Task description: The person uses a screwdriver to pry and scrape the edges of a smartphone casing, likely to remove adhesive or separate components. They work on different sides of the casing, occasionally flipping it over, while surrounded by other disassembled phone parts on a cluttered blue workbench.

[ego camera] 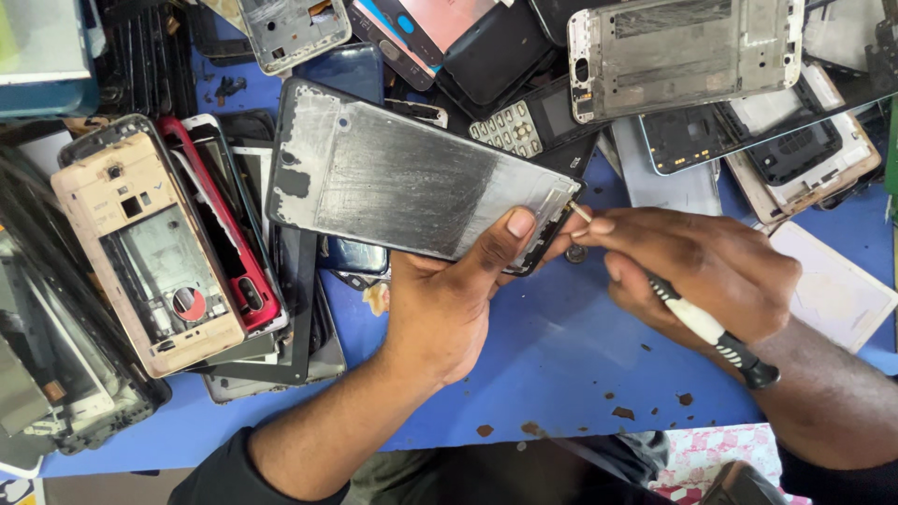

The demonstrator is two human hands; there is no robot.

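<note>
Above blue mat (561, 346), left hand (449, 299) seemingly grips frame (412, 182).

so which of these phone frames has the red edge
The red-edged frame lying at left, tucked just right of the beige frame; the others are grey, black or beige.

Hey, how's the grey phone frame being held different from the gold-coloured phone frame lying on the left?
The grey phone frame is lifted and tilted, gripped by the left hand at its lower edge, while the gold phone frame lies flat on a pile of parts, untouched. The grey one's face is a mostly plain, scuffed plate; the gold one shows cut-outs and a round red-and-white part. The right hand puts a screwdriver to the grey frame's corner. Both are bare, stripped phone frames.
</note>
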